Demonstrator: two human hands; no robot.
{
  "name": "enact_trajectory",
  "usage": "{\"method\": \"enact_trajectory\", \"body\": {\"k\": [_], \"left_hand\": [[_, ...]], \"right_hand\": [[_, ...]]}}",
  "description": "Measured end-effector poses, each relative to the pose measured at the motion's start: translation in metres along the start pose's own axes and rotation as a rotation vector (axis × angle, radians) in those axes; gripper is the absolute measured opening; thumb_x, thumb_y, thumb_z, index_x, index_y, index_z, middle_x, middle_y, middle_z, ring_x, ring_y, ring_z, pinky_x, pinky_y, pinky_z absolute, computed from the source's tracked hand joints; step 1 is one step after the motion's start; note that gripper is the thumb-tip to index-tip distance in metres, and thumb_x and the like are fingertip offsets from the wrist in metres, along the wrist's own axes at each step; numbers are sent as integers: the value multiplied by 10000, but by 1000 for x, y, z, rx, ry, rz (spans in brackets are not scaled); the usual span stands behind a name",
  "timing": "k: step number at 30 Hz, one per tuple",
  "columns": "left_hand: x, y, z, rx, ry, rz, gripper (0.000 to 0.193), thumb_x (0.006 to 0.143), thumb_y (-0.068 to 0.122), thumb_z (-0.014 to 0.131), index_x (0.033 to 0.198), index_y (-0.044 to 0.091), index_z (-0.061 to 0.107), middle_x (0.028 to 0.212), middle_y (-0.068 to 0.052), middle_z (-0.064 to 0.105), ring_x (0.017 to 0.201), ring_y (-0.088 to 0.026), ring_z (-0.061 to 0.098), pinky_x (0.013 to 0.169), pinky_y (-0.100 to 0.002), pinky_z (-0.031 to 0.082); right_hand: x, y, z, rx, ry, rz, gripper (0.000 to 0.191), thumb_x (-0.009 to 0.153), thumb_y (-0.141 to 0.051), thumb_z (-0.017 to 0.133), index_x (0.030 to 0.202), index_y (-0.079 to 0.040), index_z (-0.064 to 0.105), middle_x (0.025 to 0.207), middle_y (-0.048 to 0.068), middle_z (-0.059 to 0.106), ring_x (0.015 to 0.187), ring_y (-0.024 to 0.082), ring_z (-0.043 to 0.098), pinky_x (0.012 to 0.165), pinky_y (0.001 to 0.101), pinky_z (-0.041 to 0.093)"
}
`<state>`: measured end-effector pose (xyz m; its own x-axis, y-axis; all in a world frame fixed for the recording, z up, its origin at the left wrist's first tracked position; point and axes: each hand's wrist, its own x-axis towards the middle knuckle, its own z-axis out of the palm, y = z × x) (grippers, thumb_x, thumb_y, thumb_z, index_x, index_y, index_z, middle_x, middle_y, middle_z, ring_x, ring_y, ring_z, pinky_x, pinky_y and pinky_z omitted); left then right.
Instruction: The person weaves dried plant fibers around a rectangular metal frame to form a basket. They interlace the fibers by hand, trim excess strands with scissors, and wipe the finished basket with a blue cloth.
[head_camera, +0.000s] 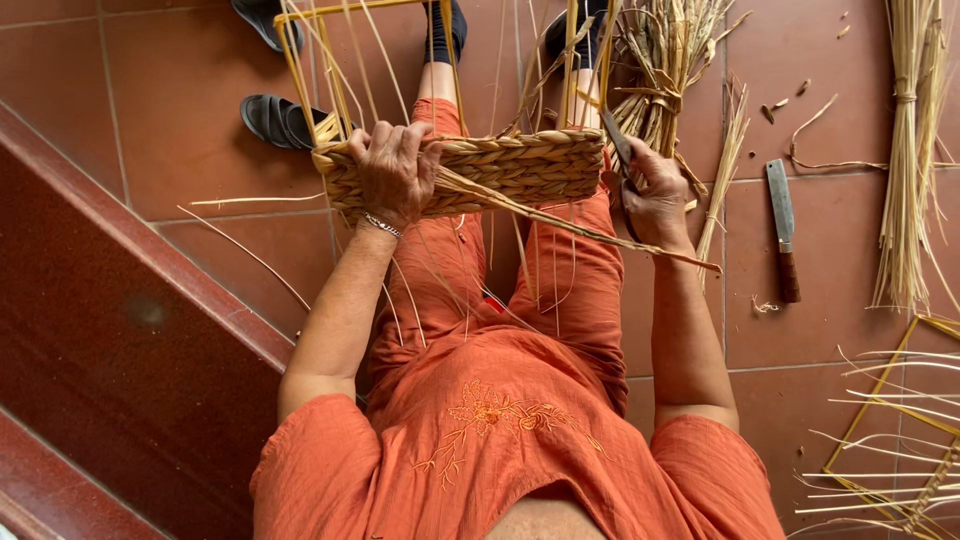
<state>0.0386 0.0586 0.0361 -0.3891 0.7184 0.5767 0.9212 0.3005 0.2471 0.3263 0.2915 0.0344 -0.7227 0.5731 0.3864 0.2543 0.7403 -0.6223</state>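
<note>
A half-woven straw basket (520, 165) on a yellow wire frame (300, 70) rests across my knees. My left hand (392, 170) grips its woven rim at the left end, fingers curled over the top edge. My right hand (655, 195) is at the basket's right end and holds dark scissors (618, 145) with the blades pointing up beside the weave. A long loose straw strand (600, 235) trails from the weave to the right, under my right hand.
A knife (783, 225) with a wooden handle lies on the red tiles at right. Straw bundles (905, 150) lie at far right and one bundle (665, 70) by my feet. Another wire frame (890, 440) sits bottom right. Black sandals (280, 118) lie upper left; a red step (120, 330) runs along the left.
</note>
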Motion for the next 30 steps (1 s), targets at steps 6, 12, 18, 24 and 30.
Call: {"method": "enact_trajectory", "body": {"k": [6,12,18,24,30], "left_hand": [[-5,-3,-2,-8,-11,22,230,1063,332,689,939,147,633,854,-5,564,884,-229,532,894,-457,351],[-4,-3,1,16,8,48,225,1039,316,718,906,151,641,841,-7,539,877,-224,523,888,-458,350],[-3,-3,2,9,9,52,236,1041,320,719,897,145,654,837,-13,526,875,-224,517,888,-457,350],[-2,-2,3,7,4,41,240,1046,325,716,893,148,663,828,-3,529,866,-219,518,882,-455,347],[0,-2,0,-3,-1,34,232,1050,321,715,906,146,662,839,-6,535,873,-223,521,893,-456,352]], "right_hand": [[18,-33,-31,464,-266,336,466,1034,-352,704,1370,-33,653,891,-14,596,779,64,553,659,242,459],[53,-47,-5,356,-465,461,433,1036,-426,562,1207,-59,716,751,19,597,668,112,546,579,297,451],[73,-56,6,182,-404,316,669,1078,-611,434,1042,1,704,776,134,630,731,232,609,668,398,484],[75,-42,24,116,-360,221,831,1037,-754,266,1034,-24,664,747,115,622,725,240,656,620,400,506],[26,-16,44,170,-252,207,856,1000,-731,54,922,-61,582,660,21,514,501,134,486,413,332,461]]}}
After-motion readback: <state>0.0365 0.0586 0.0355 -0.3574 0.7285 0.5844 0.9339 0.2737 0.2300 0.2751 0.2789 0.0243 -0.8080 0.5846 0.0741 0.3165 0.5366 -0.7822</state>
